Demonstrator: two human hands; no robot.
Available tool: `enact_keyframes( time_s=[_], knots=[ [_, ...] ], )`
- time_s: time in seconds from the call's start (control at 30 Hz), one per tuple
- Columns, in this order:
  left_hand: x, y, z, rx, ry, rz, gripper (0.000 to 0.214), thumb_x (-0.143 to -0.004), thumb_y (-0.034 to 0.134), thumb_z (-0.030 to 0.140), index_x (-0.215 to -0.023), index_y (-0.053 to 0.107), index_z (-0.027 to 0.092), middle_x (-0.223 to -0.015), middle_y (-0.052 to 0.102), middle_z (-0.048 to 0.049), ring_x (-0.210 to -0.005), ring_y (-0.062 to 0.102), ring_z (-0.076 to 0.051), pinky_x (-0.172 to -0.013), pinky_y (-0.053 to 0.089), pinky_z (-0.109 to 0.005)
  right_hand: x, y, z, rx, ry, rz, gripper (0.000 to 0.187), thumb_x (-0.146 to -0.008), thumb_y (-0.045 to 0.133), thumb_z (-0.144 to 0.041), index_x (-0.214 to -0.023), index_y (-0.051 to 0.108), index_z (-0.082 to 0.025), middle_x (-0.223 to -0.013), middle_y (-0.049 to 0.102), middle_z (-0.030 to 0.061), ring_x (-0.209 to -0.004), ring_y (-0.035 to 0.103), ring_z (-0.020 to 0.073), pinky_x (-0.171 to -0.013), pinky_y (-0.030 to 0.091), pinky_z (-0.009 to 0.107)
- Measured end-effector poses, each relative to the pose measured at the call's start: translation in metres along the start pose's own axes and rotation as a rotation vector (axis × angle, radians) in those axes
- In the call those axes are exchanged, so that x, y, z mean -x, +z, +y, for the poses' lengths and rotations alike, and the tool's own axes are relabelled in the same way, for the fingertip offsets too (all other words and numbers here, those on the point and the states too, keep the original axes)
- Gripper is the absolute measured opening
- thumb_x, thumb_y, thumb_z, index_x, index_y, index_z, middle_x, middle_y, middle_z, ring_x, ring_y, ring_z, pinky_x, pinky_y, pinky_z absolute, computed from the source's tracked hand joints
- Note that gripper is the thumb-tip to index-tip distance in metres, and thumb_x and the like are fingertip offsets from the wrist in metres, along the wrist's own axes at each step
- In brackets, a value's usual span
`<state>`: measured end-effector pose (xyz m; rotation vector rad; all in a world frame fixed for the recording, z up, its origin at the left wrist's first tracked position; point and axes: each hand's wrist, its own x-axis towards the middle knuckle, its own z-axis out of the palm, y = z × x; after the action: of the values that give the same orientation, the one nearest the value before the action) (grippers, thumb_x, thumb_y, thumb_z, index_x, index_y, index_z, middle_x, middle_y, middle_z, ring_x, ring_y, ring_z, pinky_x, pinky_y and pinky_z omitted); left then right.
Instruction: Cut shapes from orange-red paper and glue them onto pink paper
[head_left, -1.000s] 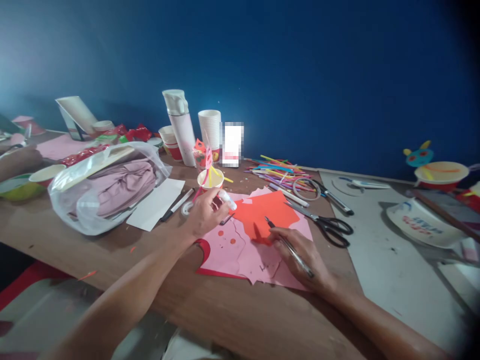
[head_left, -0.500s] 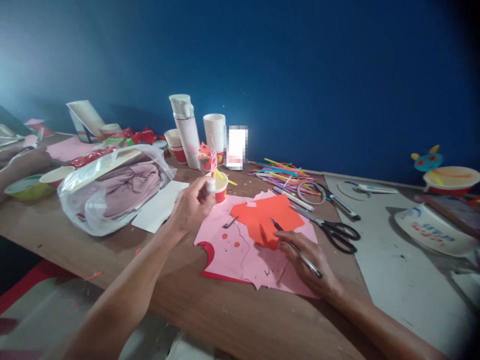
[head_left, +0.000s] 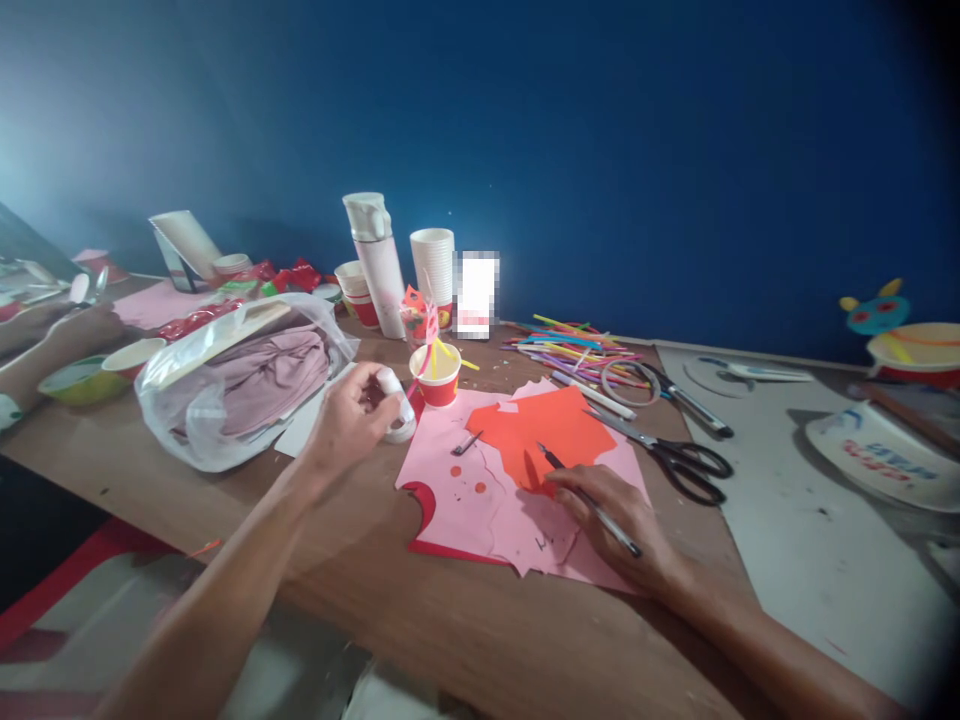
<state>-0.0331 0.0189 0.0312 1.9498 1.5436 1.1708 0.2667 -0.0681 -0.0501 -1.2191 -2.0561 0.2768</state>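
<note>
My left hand (head_left: 356, 412) is closed on a small white tube (head_left: 401, 412), which looks like a glue container, just left of the pink paper. In my right hand (head_left: 619, 515) is a pen (head_left: 600, 508), its black tip over an orange paper piece (head_left: 559, 420). That hand rests on the pink paper (head_left: 525, 525), which has a jagged edge, drawn lines and two orange dots. A pen cap (head_left: 466, 444) lies near the orange piece. Behind the papers stands a red and white paper cup (head_left: 437, 385) with pink and yellow strips rising from it.
Black-handled scissors (head_left: 690, 470), a box cutter (head_left: 694, 405), a tape roll (head_left: 630, 383) and coloured sticks (head_left: 570, 345) lie right. A plastic bag (head_left: 247, 390), a flask (head_left: 379, 270) and stacked cups (head_left: 433, 265) stand left and behind. Another person's hand (head_left: 71, 340) is at far left.
My left hand has moved left and down from in front of the paper cup, with the white tube in it. My right hand and the pen have hardly moved.
</note>
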Motion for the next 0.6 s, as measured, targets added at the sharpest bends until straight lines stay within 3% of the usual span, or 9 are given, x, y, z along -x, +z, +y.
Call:
enact_keyframes(
  time_s=[0.13, 0.33, 0.6],
  knots=[
    [0.019, 0.019, 0.009, 0.094, 0.016, -0.215, 0.011, -0.077, 0.053, 0.024, -0.087, 0.050, 0.019, -0.073, 0.062, 0.0002, -0.060, 0.060, -0.012, -0.056, 0.048, -0.022, -0.001, -0.001, -0.001, -0.008, -0.013, -0.010, 0.019, -0.087, 0.049, -0.021, -0.102, 0.061, -0.021, -0.090, 0.069, 0.0058, -0.080, 0.062, 0.0176, -0.071, 0.048, 0.030],
    [0.019, 0.042, -0.013, -0.171, 0.057, -0.196, 0.013, -0.077, 0.053, 0.028, -0.088, 0.054, 0.022, -0.075, 0.061, 0.0010, -0.065, 0.059, -0.013, -0.063, 0.047, -0.024, 0.000, 0.001, 0.000, 0.020, -0.104, -0.003, 0.018, -0.088, 0.047, -0.021, -0.100, 0.060, -0.020, -0.088, 0.069, 0.0065, -0.077, 0.063, 0.0180, -0.069, 0.047, 0.030],
    [0.021, 0.041, -0.023, -0.207, 0.047, -0.176, 0.047, -0.075, 0.058, 0.036, -0.119, 0.049, 0.022, -0.085, 0.063, -0.0030, -0.068, 0.060, -0.014, -0.064, 0.049, -0.025, -0.001, 0.002, 0.001, 0.043, -0.134, 0.009, 0.017, -0.088, 0.048, -0.021, -0.098, 0.061, -0.021, -0.085, 0.069, 0.0060, -0.074, 0.063, 0.0179, -0.067, 0.045, 0.030]
  ],
)
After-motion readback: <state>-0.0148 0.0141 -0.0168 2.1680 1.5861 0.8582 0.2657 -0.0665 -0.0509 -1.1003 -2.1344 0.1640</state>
